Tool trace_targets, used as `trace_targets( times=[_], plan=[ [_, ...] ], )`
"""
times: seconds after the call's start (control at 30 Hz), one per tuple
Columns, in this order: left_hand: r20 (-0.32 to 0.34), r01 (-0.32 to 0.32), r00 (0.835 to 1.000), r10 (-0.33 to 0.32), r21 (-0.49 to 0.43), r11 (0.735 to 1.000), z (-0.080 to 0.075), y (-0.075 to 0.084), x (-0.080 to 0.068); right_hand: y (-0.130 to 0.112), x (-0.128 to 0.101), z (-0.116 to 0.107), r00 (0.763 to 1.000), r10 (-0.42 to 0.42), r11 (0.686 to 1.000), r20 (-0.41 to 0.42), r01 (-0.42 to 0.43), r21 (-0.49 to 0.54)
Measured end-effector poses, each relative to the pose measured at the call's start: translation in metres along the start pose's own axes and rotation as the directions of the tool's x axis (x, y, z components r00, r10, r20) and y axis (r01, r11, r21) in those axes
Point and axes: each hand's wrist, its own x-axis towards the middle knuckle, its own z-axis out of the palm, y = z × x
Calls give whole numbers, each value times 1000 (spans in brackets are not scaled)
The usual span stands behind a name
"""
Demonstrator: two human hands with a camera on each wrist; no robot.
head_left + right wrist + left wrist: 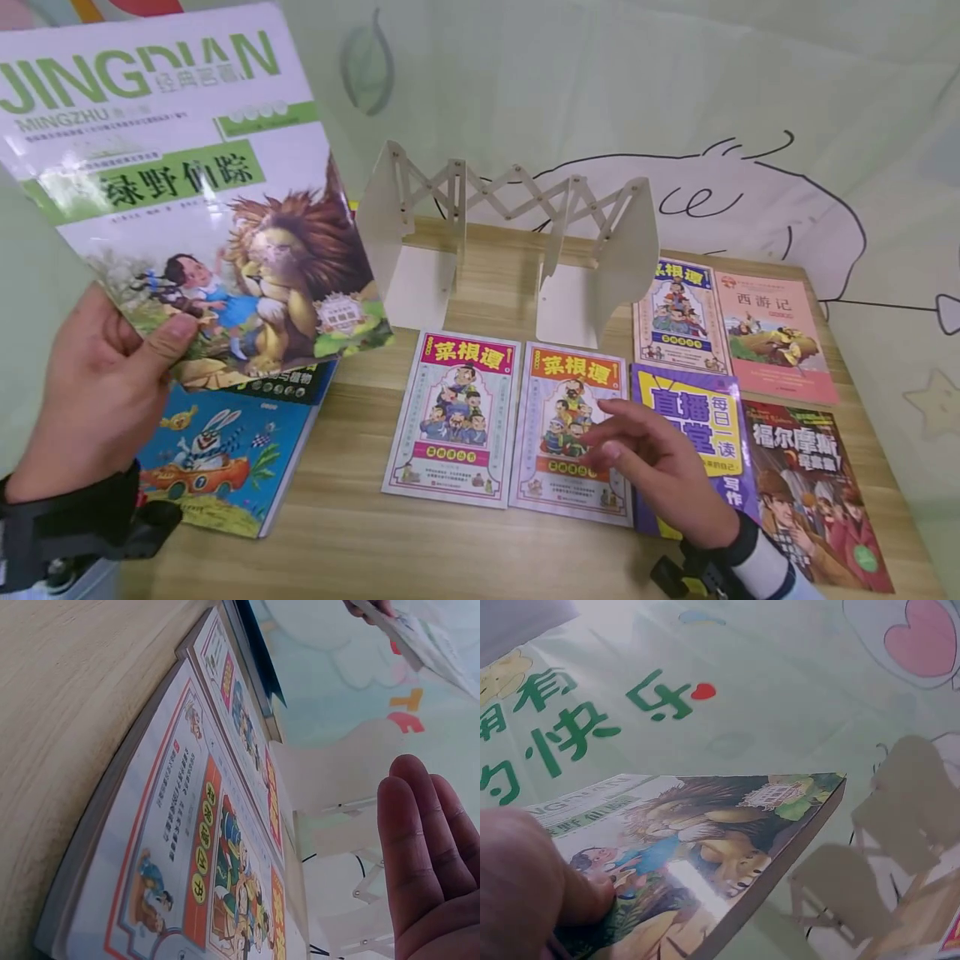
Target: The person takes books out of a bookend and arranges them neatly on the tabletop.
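Note:
My left hand [105, 392] holds up a white and green book [195, 200] with a lion and a girl on its cover, the thumb lying on its lower front. In the left wrist view the thumb [592, 896] presses on that cover. Over an orange-titled book [555, 492] hovers my right hand [660, 467], its fingers extended and holding nothing; the right wrist view shows a gap between those fingers [409, 847] and the cover. A pink-titled book [450, 487] lies just left of the orange-titled one.
Behind the books stands a white expanding bookend [420, 287] on the wooden table [360, 542]. At right lie a purple book [727, 408], a detective book [817, 500], a pink book [772, 333] and a blue-titled book [675, 317]. A blue rabbit-cover book [217, 467] lies at left.

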Motion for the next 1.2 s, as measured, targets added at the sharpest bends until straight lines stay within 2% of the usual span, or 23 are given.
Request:
trace_targets(
  times=[0.1, 0.17, 0.2, 0.37, 0.43, 0.5, 0.57, 0.6, 0.63, 0.67, 0.8, 0.83, 0.93, 1.03, 1.1, 1.2],
  plan=[
    [-73, 10, 997, -8, 22, 1000, -29, -3, 6, 2, 0, 0, 1000, -3, 1000, -8, 3, -16],
    [-125, 28, 992, -16, 98, 995, -49, -6, 9, 3, 0, 0, 1000, -4, 1000, -10, 3, -19],
    [-147, 46, 989, -24, 150, 988, -58, -8, 10, 3, 0, 0, 1000, -2, 1000, -12, 2, -19],
    [-219, 123, 974, -60, 289, 949, -101, -17, 17, 5, -1, -1, 1000, -2, 1000, -16, 2, -18],
    [-225, 173, 968, -115, 256, 951, -118, -23, 18, 5, -2, -1, 1000, 8, 1000, -21, -8, -25],
    [-255, 272, 947, -195, 318, 908, -131, -28, 18, 5, -3, -2, 999, 23, 999, -23, -24, -25],
    [-274, 375, 919, -283, 387, 842, -140, -34, 19, 5, -4, -2, 999, 37, 999, -23, -37, -23],
    [-277, 415, 904, -325, 390, 822, -142, -38, 20, 5, -4, -2, 999, 41, 999, -23, -41, -24],
    [-285, 453, 889, -358, 444, 773, -144, -41, 20, 6, -4, -2, 999, 41, 999, -22, -42, -25],
    [-291, 480, 877, -383, 488, 729, -145, -45, 21, 6, -4, -2, 999, 38, 999, -22, -39, -26],
    [-298, 530, 845, -444, 577, 622, -146, -58, 24, 7, -4, -2, 1000, 25, 999, -19, -25, -24],
    [-306, 536, 839, -450, 607, 587, -147, -61, 24, 7, -4, -2, 1000, 23, 1000, -17, -24, -20],
    [-341, 558, 821, -458, 647, 520, -149, -64, 23, 7, -4, -2, 1000, 26, 1000, -11, -26, -11],
    [-370, 575, 809, -458, 659, 484, -150, -63, 24, 7, -4, -1, 999, 45, 999, -12, -46, -12],
    [-398, 584, 802, -445, 675, 450, -148, -60, 27, 8, -4, -1, 998, 64, 998, -19, -65, -17],
    [-440, 578, 805, -398, 731, 363, -143, -55, 32, 9, -4, -1, 997, 71, 997, -22, -72, -19]
  ],
)
